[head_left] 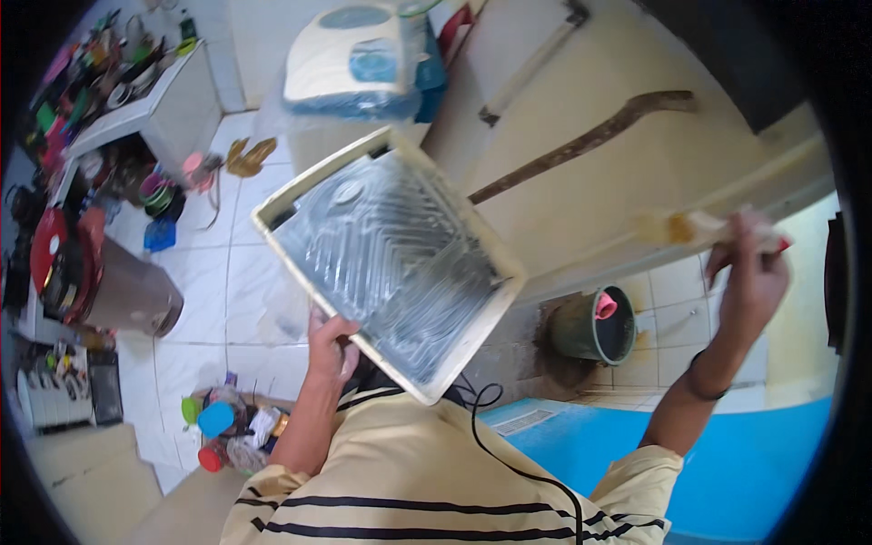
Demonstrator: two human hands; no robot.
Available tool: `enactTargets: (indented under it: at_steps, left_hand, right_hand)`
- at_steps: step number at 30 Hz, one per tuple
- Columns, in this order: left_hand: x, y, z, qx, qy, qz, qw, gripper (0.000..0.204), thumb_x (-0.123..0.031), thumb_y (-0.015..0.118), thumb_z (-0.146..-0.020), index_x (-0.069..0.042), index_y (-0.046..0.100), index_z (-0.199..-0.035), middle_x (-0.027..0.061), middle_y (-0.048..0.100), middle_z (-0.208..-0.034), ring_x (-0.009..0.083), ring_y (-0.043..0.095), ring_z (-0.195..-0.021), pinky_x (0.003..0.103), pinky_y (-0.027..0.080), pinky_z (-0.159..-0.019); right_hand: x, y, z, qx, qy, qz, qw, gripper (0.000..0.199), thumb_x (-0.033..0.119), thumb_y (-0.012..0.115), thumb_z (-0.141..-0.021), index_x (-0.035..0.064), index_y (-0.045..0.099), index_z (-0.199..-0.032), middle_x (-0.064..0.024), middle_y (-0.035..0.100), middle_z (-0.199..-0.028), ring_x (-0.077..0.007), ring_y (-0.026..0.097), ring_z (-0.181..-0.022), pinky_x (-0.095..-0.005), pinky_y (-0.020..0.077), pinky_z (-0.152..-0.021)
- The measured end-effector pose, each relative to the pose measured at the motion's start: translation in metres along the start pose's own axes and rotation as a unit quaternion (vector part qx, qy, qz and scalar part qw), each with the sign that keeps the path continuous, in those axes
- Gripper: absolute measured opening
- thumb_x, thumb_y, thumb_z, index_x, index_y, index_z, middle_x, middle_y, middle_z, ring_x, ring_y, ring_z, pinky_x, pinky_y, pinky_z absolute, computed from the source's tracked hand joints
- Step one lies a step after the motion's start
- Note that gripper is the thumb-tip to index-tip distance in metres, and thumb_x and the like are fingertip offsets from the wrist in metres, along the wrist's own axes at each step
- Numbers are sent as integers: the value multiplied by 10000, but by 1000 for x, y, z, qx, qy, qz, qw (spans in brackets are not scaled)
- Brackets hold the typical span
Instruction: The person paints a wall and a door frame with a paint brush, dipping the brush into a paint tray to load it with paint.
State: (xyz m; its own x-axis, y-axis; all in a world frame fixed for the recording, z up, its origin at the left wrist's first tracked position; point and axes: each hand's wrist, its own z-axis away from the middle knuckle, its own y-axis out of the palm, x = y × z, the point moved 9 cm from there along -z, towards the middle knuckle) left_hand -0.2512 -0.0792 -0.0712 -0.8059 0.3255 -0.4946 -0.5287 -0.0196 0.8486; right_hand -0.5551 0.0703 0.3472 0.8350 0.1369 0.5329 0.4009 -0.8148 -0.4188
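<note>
My left hand (331,345) grips the lower left edge of a cream paint tray (391,259), thumb over its rim. Wet, pale paint streaks the tray's ribbed dark floor, and the tray is tilted in front of my chest. Out to the right, my right hand (754,263) is closed around a paintbrush (699,227). Its yellowish bristles point left, close to a cream wall (590,218); I cannot tell whether they touch it. The brush is slightly blurred.
A dark green bucket (590,327) with a pink dipper (605,305) stands below the wall. Leftward are a cluttered counter (150,109), a brown bin (136,291) and several jars (218,422) on white floor tiles. A white-and-blue washing machine (350,68) stands ahead. A black cord (509,468) crosses my shirt.
</note>
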Motion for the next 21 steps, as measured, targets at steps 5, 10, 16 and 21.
enactTargets:
  at_steps: [5, 10, 16, 21]
  left_hand:
    - [-4, -8, 8, -35, 9, -4, 999, 521, 63, 488, -642, 70, 515, -1163, 145, 635, -996, 262, 654, -885, 412, 552, -856]
    - [-4, 2, 18, -12, -20, -23, 999, 683, 83, 517, -627, 18, 401, -1297, 130, 578, -1130, 260, 609, -1030, 388, 504, -923]
    - [-3, 8, 24, -4, -21, -35, 999, 758, 115, 514, -598, 8, 365, -1334, 130, 536, -1195, 271, 575, -1109, 365, 486, -939]
    - [-8, 8, 30, -16, -14, -60, 998, 706, 93, 525, -594, 17, 404, -1285, 117, 578, -1086, 232, 614, -954, 323, 517, -780]
  right_hand:
    - [-35, 150, 89, 196, 142, -163, 956, 130, 85, 662, -909, -33, 698, -946, -49, 636, -680, -107, 574, -545, -232, 459, -508]
    - [-63, 220, 99, 190, 123, -201, 953, 164, 88, 663, -900, -41, 702, -993, -67, 668, -707, -110, 619, -608, -236, 501, -589]
    - [-50, 268, 83, 177, -19, -142, 974, 186, 109, 672, -876, -6, 708, -1018, -162, 710, -821, -191, 692, -697, -278, 529, -649]
    - [-27, 296, 103, 182, -56, -112, 975, 164, 86, 662, -872, -11, 702, -998, -182, 699, -846, -274, 694, -720, -309, 530, -669]
